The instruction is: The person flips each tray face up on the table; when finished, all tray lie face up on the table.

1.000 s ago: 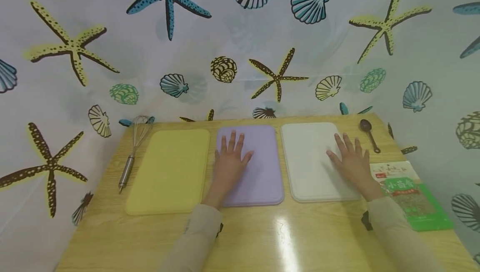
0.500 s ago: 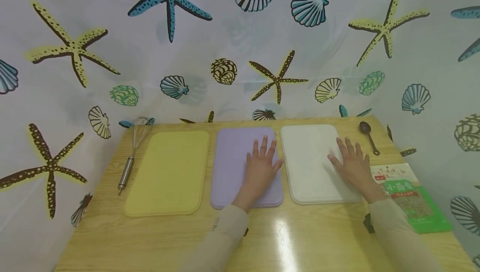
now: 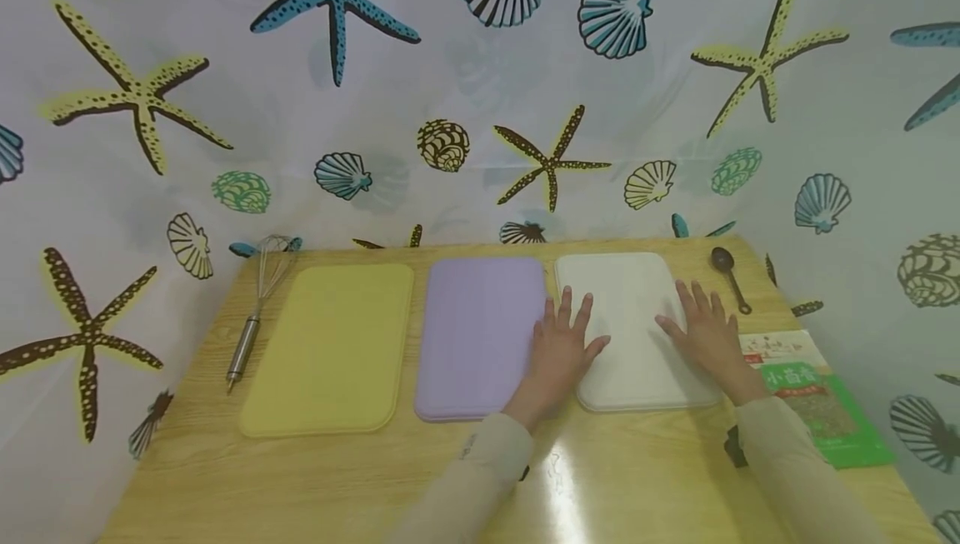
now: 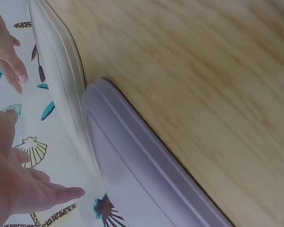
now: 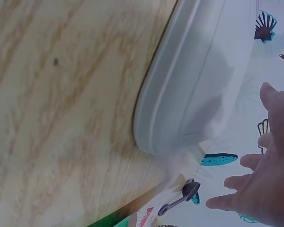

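A wide strip of the shiny, light brown wooden worktop (image 3: 300, 486) shows at the near side. Past it lie three flat oblong boards with round corners: a yellow board (image 3: 330, 344) on the left, a pale purple board (image 3: 472, 336) in the middle and a white board (image 3: 615, 319) on the right. Thin strips of wood run between them and along their far edges, up to a white cloth with starfish and shells (image 3: 420, 219).

On the near right is a green and white packet (image 3: 817, 411) with little brownish seeds showing in it, partly behind the right sleeve (image 3: 787, 452).

The left hand (image 3: 561, 352) is over the gap between the purple and white boards. The right hand (image 3: 708, 340) is over the white board's right edge. Each grip is wide, fingers spread, and the wrist views show both hands above the boards.

A silver wire whisk (image 3: 244, 346) lies far left, and a dark brown spoon (image 3: 723, 261) far right.
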Demonstrator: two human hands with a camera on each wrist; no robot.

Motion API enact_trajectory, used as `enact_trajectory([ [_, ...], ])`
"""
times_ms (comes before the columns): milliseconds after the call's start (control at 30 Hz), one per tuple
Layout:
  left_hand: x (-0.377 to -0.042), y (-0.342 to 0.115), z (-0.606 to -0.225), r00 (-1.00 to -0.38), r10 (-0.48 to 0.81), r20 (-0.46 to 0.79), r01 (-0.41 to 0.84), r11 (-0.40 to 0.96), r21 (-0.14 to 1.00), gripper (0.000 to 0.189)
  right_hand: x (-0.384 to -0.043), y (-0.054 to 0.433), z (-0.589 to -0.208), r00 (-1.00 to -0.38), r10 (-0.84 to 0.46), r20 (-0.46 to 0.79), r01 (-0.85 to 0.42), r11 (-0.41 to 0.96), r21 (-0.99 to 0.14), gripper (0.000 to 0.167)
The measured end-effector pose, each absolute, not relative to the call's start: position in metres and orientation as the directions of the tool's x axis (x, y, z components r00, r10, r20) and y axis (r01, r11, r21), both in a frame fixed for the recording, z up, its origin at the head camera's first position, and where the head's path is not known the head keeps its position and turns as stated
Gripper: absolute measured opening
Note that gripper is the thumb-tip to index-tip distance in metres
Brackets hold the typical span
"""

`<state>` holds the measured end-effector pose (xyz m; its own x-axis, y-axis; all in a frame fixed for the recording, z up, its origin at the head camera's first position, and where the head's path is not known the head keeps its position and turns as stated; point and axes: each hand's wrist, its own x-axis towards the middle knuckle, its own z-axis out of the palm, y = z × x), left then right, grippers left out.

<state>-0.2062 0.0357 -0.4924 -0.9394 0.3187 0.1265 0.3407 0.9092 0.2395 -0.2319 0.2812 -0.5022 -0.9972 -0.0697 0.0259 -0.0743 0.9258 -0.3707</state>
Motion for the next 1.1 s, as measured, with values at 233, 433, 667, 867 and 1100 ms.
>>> enact_trajectory([
  [233,-0.208,0.054,-0.496,-0.950,0.287,0.122,0.311,0.892,0.328,0.072,-0.237,0.289,-0.508,-0.997,-0.077,0.024,-0.081,0.916,-0.392,0.079],
  [433,-0.208,0.061,-0.502,-0.963,0.252,0.092,0.267,0.866,0.424,0.076,-0.240,0.292,-0.514,-0.995,-0.103,0.012,-0.098,0.903,-0.418,0.079],
  [667,-0.210,0.066,-0.508,-0.970,0.239,0.038,0.225,0.837,0.498,0.081,-0.242,0.292,-0.515,-0.995,-0.092,-0.038,-0.064,0.883,-0.465,0.079],
  [867,-0.213,0.068,-0.509,-0.984,0.177,-0.018,0.135,0.812,0.568,0.086,-0.247,0.287,-0.518,-0.992,-0.071,-0.099,-0.006,0.842,-0.540,0.080],
  [1100,-0.215,0.068,-0.509,-0.989,0.148,-0.021,0.102,0.771,0.629,0.086,-0.252,0.287,-0.521,-0.990,-0.018,-0.138,0.054,0.866,-0.497,0.082],
])
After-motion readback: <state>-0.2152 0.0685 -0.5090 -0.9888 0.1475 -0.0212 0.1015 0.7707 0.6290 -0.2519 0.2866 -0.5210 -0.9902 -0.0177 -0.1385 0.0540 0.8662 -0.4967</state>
